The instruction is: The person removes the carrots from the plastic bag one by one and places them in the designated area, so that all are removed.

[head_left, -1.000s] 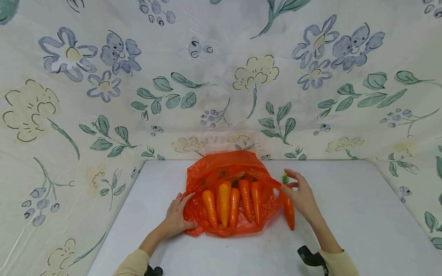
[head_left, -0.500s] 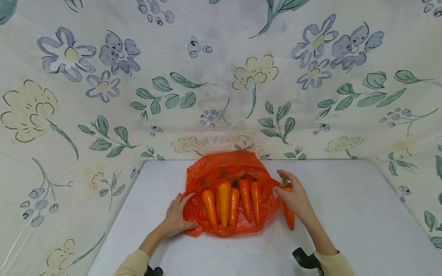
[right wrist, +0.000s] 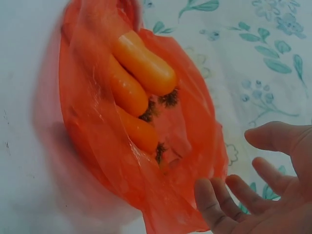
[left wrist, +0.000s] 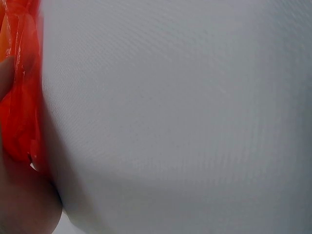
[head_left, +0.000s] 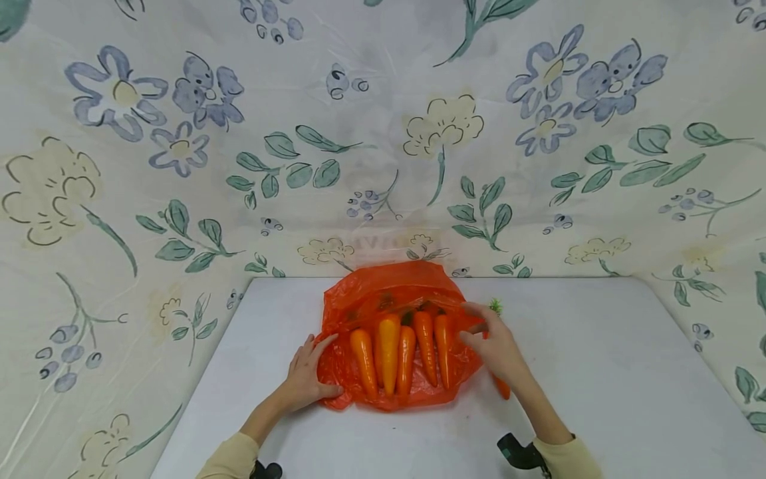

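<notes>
An orange-red plastic bag lies on the table with its mouth facing up. Several carrots, one of them more yellow, lie side by side in it. Their dark green tops show in the right wrist view, at the bag's mouth. My left hand rests on the bag's left side with fingers and thumb spread. At the right edge of the bag is my right hand, fingers apart and loosely bent, holding nothing. A loose carrot lies partly hidden under that hand, its leafy top showing beyond it.
The white table extends to both sides of the bag. A floral cloth hangs behind and around it. Black wrist devices sit by both sleeves.
My right hand has moved left, from above the loose carrot to the bag's right edge, covering more of that carrot's middle. The left hand and the carrots in the bag stay put.
</notes>
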